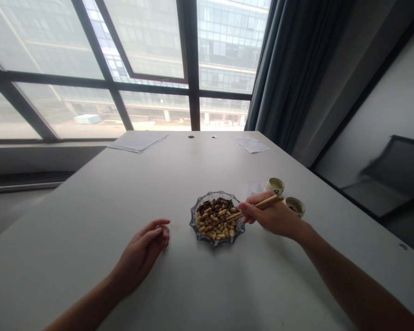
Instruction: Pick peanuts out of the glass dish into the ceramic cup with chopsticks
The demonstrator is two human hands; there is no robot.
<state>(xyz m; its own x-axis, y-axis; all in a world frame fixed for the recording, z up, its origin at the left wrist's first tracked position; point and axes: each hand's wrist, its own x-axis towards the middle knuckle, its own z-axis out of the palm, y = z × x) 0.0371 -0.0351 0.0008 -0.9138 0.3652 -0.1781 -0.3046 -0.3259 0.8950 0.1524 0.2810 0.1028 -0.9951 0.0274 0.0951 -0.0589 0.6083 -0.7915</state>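
Note:
In my right hand is a pair of wooden chopsticks, with the fingers closed around them. Their tips reach down among the peanuts in a clear glass dish with a scalloped rim. Dark, elongated seeds lie in the far part of the dish, behind the peanuts. Whether the tips pinch a nut is too small to tell. To the left of the dish my left hand rests on its side on the table, empty, its index finger extended and the others loosely curled.
Beyond my right hand stand two small cream cups with dark markings, one partly hidden, and a clear plastic cup. Papers lie at the far left of the white table, and more sheets at the far right.

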